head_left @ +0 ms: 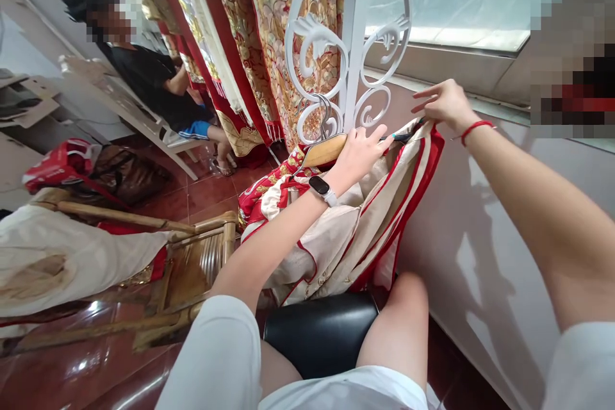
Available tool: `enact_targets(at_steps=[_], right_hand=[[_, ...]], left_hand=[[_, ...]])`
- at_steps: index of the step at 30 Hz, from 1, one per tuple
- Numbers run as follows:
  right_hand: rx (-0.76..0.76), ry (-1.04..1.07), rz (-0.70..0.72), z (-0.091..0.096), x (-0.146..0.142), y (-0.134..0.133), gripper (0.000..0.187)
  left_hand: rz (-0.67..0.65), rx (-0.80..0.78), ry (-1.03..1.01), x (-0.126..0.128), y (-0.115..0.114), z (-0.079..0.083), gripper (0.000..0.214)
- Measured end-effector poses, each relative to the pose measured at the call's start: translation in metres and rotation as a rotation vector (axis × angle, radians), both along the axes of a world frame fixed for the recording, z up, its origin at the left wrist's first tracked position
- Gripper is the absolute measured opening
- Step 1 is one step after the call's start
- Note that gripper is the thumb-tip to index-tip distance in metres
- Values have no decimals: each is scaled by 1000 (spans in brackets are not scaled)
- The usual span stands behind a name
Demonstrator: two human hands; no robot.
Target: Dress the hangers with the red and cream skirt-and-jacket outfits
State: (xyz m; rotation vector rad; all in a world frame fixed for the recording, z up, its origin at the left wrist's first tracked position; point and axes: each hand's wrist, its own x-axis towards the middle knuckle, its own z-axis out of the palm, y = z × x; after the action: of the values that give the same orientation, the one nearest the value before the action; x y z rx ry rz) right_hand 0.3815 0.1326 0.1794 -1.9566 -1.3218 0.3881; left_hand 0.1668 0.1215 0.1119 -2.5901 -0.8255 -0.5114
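Observation:
A cream-lined garment with red edging point(331, 240) hangs in front of me, its lining turned outward. Part of its outer side shows red with gold embroidery. A wooden hanger point(325, 151) with a metal hook holds it against a white scrolled metal rack. My left hand point(361, 152), with a watch on the wrist, grips the garment's upper edge beside the hanger; some of its fingers are hidden by cloth. Farther right, my right hand point(446, 107) pinches the far end of that edge between thumb and finger, the other fingers loosely extended. A dark strip shows along the edge between both hands.
A white scrolled rack point(355, 45) stands ahead, with embroidered red and gold cloths point(288, 25) behind it. Left are a bamboo chair point(202, 250) draped with white cloth, bags point(106, 170) and a seated person point(144, 77). A wall point(480, 218) borders my right; a black seat point(321, 330) is beneath me.

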Motion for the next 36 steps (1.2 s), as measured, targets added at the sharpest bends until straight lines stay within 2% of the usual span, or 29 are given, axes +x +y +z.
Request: enact_targets(at_steps=[2, 4, 7, 10, 12, 17, 19, 20, 21, 23, 25, 28, 32, 34, 36], right_hand=[[66, -63, 3, -8, -8, 5, 54], [94, -112, 40, -15, -9, -2, 50], [96, -153, 148, -23, -2, -30, 37], [129, -176, 180, -30, 4, -58, 22], [129, -191, 170, -38, 2, -66, 20], [141, -247, 27, -69, 3, -68, 37], [107, -238, -21, -76, 10, -70, 23], [81, -234, -20, -77, 13, -71, 13], [57, -227, -4, -77, 16, -72, 10], [40, -192, 25, -73, 18, -71, 23], [65, -124, 1, -67, 18, -62, 28], [91, 25, -51, -62, 21, -37, 24], [82, 179, -6, -63, 35, -3, 17], [67, 223, -25, -66, 41, 3, 16], [38, 251, -26, -68, 46, -1, 14]], left_hand=[[20, -13, 4, 1, 3, 0, 44], [28, -16, -4, 2, 6, 0, 44], [17, -7, -18, 2, 6, -1, 44], [5, -3, -17, 1, 2, -2, 46], [-1, -11, -20, 0, -1, -3, 45], [-25, -17, -52, -2, -2, -5, 45], [-30, -14, -54, -2, -1, -5, 46], [-29, -15, -51, -2, -1, -5, 47], [-28, -18, -47, -2, -1, -4, 47], [-26, -21, -41, -1, -1, -4, 47], [-21, -14, -43, -1, -1, -5, 48], [-5, 6, -50, 0, 0, -6, 49], [-9, 24, -61, 1, 5, -9, 47], [-21, 32, -69, 1, 7, -10, 46], [-38, 41, -78, 0, 8, -11, 46]])
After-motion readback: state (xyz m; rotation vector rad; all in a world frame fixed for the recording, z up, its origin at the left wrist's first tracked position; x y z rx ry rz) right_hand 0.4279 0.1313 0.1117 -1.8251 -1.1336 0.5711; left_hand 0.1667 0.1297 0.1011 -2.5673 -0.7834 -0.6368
